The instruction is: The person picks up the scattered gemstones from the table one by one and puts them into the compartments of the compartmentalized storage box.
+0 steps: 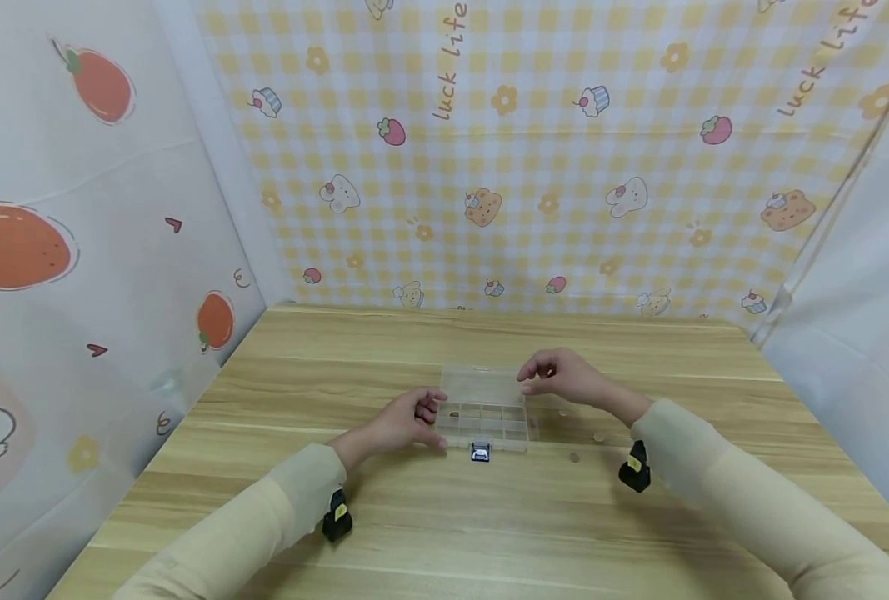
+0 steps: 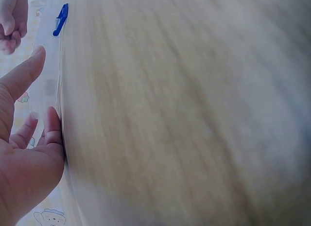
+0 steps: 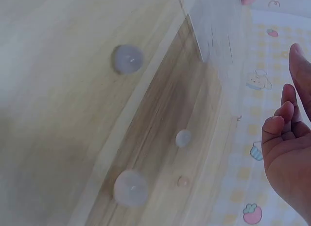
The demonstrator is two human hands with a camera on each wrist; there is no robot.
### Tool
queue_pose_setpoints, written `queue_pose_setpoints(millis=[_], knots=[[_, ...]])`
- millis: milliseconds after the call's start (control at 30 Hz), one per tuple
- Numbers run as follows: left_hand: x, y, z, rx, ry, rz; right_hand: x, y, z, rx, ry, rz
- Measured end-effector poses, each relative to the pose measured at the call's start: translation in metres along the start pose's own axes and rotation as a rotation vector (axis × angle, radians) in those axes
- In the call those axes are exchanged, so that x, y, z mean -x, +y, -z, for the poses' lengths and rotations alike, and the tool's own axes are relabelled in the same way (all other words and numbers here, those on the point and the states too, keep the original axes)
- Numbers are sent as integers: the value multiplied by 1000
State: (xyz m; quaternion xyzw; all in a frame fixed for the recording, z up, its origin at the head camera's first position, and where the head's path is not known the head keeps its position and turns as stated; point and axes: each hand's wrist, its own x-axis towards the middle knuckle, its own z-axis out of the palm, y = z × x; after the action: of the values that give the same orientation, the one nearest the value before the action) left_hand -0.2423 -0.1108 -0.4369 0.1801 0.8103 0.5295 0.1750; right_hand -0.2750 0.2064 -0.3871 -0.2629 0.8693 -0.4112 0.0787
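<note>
Right hand (image 1: 567,379) is released, its thumb apart from loosely bent fingers with nothing between them, just beside the right edge of the lid (image 1: 481,385); whether a fingertip touches the plastic I cannot tell. Left hand (image 1: 407,417) is also relaxed rather than gripping: thumb by the near left corner of the clear compartment box (image 1: 515,446), fingers along its left side. The box rests on the desk (image 1: 444,525) with its lid raised at the far side and a blue latch (image 1: 480,452) at the front. One small brown piece (image 1: 455,414) shows in a far-left compartment. Several round translucent pieces (image 3: 130,188) lie loose on the desk, to the right of the box.

The step in hand seems to be sorting the small pieces into the compartments, only just begun, with the left hand probably steadying the box. The next move likely calls for the right hand to drop away from the lid, come rightward and pinch one piece neatly by its rim.
</note>
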Motion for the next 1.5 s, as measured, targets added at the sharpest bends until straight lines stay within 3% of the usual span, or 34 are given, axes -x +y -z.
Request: queue_pose_setpoints(millis=[367, 633, 1167, 1500], knots=[[0, 0, -1, -4, 10, 5, 30, 8, 15, -11, 46, -18], [0, 1, -1, 6, 3, 5, 60, 21, 24, -80, 97, -54], [0, 2, -3, 15, 3, -6, 113, 50, 35, -111, 165, -183], [1, 1, -2, -2, 11, 4, 140, 65, 41, -112, 171, -170]])
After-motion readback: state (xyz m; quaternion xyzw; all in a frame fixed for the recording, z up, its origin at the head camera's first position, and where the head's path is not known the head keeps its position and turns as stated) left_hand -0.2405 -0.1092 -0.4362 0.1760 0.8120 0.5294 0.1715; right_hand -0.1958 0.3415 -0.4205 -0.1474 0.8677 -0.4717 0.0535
